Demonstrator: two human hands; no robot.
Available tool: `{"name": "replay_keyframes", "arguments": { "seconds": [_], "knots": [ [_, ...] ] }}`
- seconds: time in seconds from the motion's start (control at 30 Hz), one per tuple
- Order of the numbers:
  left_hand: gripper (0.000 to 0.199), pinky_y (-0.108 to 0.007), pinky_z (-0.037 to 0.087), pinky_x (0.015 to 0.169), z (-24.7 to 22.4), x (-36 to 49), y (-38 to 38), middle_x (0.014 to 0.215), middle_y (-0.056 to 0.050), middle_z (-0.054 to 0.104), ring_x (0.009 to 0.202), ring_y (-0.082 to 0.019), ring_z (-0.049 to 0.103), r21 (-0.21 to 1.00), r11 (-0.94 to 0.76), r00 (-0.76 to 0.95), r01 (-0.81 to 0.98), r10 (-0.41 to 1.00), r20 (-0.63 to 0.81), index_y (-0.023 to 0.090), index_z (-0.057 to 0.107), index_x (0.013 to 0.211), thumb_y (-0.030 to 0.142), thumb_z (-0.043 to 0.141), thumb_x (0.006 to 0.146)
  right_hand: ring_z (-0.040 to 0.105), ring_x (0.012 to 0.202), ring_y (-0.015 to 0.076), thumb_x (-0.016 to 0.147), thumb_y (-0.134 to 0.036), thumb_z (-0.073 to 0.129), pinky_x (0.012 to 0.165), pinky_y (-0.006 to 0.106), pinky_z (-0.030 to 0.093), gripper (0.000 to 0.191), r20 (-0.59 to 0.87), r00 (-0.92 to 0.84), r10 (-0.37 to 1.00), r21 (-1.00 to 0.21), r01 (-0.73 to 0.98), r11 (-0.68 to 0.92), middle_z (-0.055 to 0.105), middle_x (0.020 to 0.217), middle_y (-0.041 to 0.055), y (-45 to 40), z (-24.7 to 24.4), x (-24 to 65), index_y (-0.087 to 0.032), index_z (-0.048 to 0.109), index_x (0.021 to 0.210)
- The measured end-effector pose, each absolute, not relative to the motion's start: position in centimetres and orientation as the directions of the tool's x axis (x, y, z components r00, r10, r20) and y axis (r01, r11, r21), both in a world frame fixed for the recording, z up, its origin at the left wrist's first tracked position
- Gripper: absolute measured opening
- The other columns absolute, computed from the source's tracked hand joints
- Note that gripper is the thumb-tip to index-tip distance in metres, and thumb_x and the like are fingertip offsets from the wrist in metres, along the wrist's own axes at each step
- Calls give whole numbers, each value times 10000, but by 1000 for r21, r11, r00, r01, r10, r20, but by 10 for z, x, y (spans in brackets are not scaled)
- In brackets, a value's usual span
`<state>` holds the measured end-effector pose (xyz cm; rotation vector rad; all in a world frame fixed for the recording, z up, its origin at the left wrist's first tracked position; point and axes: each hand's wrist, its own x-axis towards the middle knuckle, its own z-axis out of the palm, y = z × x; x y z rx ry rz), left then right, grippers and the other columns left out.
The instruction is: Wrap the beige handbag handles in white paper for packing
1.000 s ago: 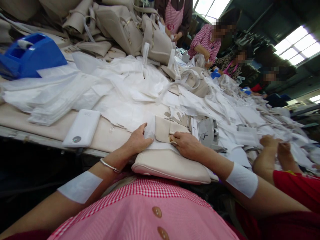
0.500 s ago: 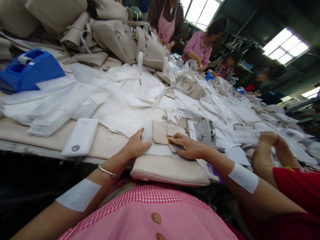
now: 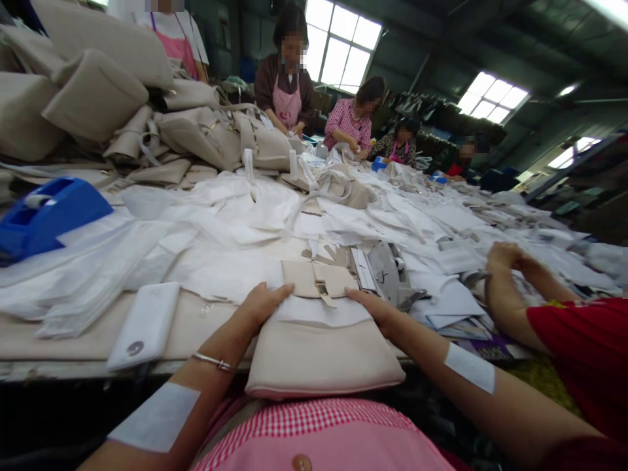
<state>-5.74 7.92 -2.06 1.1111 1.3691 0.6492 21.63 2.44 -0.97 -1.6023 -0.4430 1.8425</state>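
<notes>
A beige bag (image 3: 324,360) lies at the table's front edge against the checked apron, its flap (image 3: 297,278) at the far end with a gold buckle (image 3: 320,286) and a short strap sticking out. White paper (image 3: 318,313) lies across the bag below the flap. My left hand (image 3: 265,304) grips the bag's left side, thumb at the flap's corner, other fingers mostly hidden. Opposite it, my right hand (image 3: 375,307) grips the right side, thumb by the flap's edge and fingers underneath, largely out of sight.
At left are a blue tape dispenser (image 3: 53,212) and a white power bank (image 3: 147,320). White sheets (image 3: 235,216) cover much of the table (image 3: 206,330); beige bags (image 3: 98,98) are heaped behind. A grey box (image 3: 385,271) stands right of the flap. A co-worker's hands (image 3: 507,261) are farther right.
My right hand has left the buckle and moved to the bag's right side. The strap end now shows free. The view has tilted up, bringing more people into sight.
</notes>
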Motion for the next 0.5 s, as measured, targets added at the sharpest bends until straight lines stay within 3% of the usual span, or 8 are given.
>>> {"name": "replay_keyframes", "arguments": {
  "seconds": [0.13, 0.3, 0.4, 0.5],
  "knots": [
    [572, -368, 574, 734, -24, -60, 70, 974, -146, 746, 836, -276, 711, 904, 419, 222, 81, 877, -426, 92, 626, 1107, 404, 811, 664, 698, 650, 195, 909, -333, 538, 697, 328, 572, 294, -730, -93, 677, -610, -360, -706, 733, 749, 88, 20, -6, 215, -84, 622, 1041],
    [470, -339, 589, 700, -22, -64, 59, 1018, -131, 742, 809, -250, 717, 911, 409, 220, -51, 895, -389, 129, 618, 1110, 301, 786, 707, 706, 695, 205, 834, -360, 620, 742, 334, 565, 344, -645, -179, 743, -644, -395, -655, 738, 797, 115, 9, 1, 216, -69, 636, 1016],
    [457, -351, 600, 682, -15, -64, 55, 986, -112, 751, 843, -275, 720, 936, 347, 171, -64, 928, -332, 159, 636, 1069, 319, 805, 676, 702, 727, 208, 738, -361, 701, 732, 321, 555, 372, -558, -219, 801, -721, -350, -598, 739, 844, 115, 6, 10, 215, -82, 661, 980],
    [464, -378, 607, 708, -9, -65, 55, 958, -85, 758, 898, -297, 718, 950, 291, 140, -112, 951, -275, 198, 639, 1045, 369, 809, 648, 680, 691, 192, 662, -363, 767, 677, 297, 535, 413, -409, -174, 896, -841, -309, -444, 734, 831, 83, 7, 19, 212, -106, 684, 975]
  ]
}}
